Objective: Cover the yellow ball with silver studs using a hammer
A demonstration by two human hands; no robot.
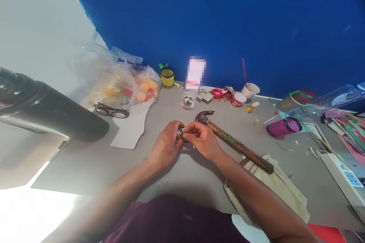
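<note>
Grips 1 small glittery piece (pixel 179 133) between closed fingertips of left hand (pixel 167 146) and right hand (pixel 203 140), just above the grey table (pixel 94 159), near the hammer (pixel 234 142). Might slip from so slight a pinch and roll off among the loose paper scraps (pixel 312 152).

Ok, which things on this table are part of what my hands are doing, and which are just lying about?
In hand: small shiny piece, pinched between left hand and right hand.

Lying about, untouched: hammer, glasses, plastic bag, yellow cup, glue stick, purple cup.
</note>
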